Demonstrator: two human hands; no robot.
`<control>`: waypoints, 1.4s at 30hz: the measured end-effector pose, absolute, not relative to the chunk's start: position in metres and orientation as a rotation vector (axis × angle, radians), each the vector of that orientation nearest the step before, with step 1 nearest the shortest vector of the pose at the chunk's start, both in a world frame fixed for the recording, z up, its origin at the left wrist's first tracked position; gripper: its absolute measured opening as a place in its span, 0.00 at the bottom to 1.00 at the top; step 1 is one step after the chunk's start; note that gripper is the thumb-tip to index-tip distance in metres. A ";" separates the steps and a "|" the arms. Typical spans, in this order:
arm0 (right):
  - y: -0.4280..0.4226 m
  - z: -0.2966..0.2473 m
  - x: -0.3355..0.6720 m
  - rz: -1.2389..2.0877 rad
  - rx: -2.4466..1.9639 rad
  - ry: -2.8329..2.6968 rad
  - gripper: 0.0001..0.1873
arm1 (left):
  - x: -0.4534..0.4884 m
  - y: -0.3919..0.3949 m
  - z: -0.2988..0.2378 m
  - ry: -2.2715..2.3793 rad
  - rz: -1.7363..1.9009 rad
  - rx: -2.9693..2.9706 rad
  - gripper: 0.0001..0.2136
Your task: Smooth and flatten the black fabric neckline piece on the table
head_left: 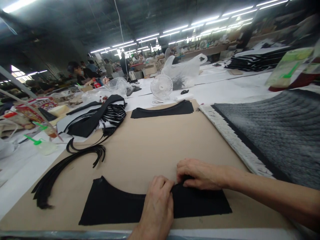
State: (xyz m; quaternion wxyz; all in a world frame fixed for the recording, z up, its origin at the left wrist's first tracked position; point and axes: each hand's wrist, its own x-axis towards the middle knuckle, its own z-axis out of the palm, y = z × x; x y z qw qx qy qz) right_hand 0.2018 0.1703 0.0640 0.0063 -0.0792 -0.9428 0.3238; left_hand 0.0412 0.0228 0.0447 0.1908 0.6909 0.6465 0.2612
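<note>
On the white table [212, 83] lies a brown board [160, 143], and on its near edge, a black panel [112, 205] with curved strips [53, 175] to its left. The right hand [197, 173] pinches the panel's curved upper edge, while the left hand [158, 200] rests across its middle, fingers bent; whether it grips, I cannot tell.

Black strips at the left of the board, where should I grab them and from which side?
Probably mid-curve, coming from above and the right with the left hand: the black strips bunch there but fan out at both ends, and their inner curve opens toward bare board. That hand is on the black piece now.
</note>
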 end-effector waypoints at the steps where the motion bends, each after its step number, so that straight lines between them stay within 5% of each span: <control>1: 0.171 0.063 0.202 1.012 -0.238 -2.942 0.08 | 0.044 0.024 0.045 1.806 0.731 1.939 0.20; 21: 0.175 0.056 0.229 0.435 0.045 -2.992 0.09 | 0.055 0.007 -0.001 1.984 0.636 2.414 0.29; 35: 0.183 0.061 0.235 0.331 -0.003 -3.016 0.01 | 0.058 0.019 -0.004 1.886 0.661 2.427 0.25; 42: 0.185 0.059 0.240 0.339 -0.038 -3.010 0.02 | 0.064 0.020 -0.004 1.955 0.535 2.458 0.32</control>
